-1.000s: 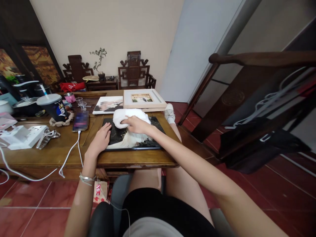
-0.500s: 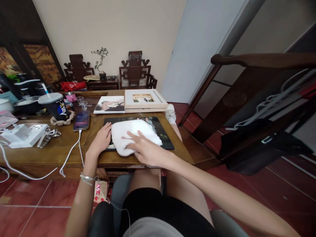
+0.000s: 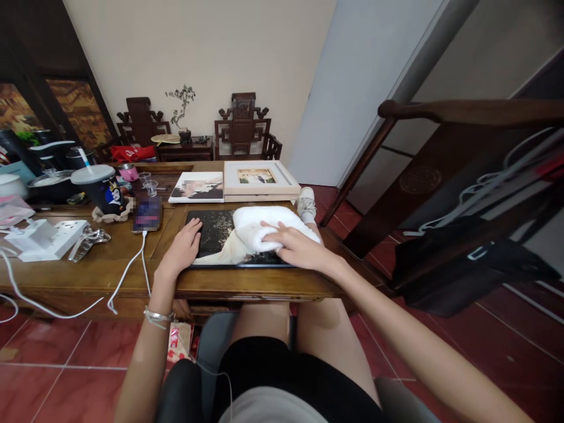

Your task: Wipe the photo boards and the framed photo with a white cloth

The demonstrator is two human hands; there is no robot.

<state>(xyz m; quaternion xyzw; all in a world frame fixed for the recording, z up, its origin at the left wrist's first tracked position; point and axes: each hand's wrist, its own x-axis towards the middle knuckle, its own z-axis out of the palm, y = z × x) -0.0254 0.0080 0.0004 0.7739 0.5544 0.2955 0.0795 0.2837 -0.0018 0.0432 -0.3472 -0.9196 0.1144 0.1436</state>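
Note:
A dark photo panel with a pale gown in its picture lies flat near the table's front edge. On its right part rests a fluffy white cloth, hiding that side of the picture. My right hand presses on the cloth from above, fingers bent into its pile and gripping it. At the panel's left edge, my left hand lies flat with its fingers stretched out, touching the edge and holding nothing.
Behind the panel lie a small photo print and a white picture frame. To the left are a phone on a charging cable, a lidded cup with straw and a power strip. A wooden chair stands at right.
My right hand has slid the white cloth to the right across the panel, uncovering the picture's left and middle parts. My left hand has stayed at the left edge.

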